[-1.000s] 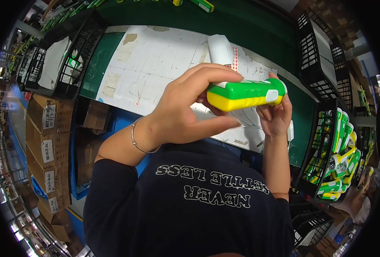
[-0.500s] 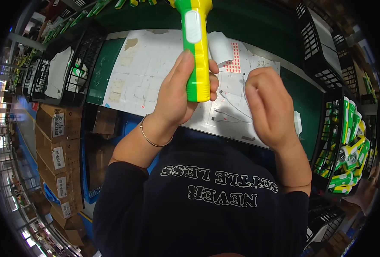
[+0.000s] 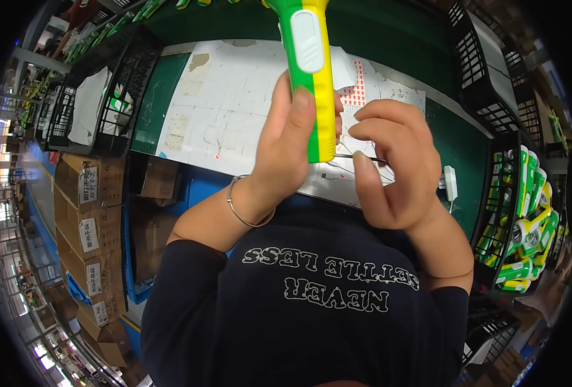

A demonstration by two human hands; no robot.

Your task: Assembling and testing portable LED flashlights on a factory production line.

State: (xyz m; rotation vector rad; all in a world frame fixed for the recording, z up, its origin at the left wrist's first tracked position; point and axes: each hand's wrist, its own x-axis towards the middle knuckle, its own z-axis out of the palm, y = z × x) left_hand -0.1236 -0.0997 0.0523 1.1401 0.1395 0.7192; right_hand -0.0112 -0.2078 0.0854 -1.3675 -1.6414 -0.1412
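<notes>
A green and yellow flashlight (image 3: 322,113) with a white switch panel stands upright before me, its upper end cut off by the picture's top edge. My left hand (image 3: 284,145) is wrapped round its lower handle, thumb along the green side. Close to the right of the flashlight's base is my right hand (image 3: 402,161), thumb and curled fingers apart. A thin dark strip, perhaps a cord (image 3: 377,160), runs from beside the base past the right thumb; whether it touches the hand I cannot tell. Below lies a white-topped work surface (image 3: 228,103).
A sheet of red stickers (image 3: 357,87) lies beyond the flashlight, next to curled white paper (image 3: 342,69). At right, a black crate (image 3: 497,213) holds several similar flashlights. Another black crate (image 3: 131,80) stands at left, above cardboard boxes (image 3: 73,213). A small white block (image 3: 451,183) lies right of my right hand.
The flashlight and my left hand have shifted slightly right and nearer. My right hand has moved in beside the flashlight's base, and its closed fingers have spread apart.
</notes>
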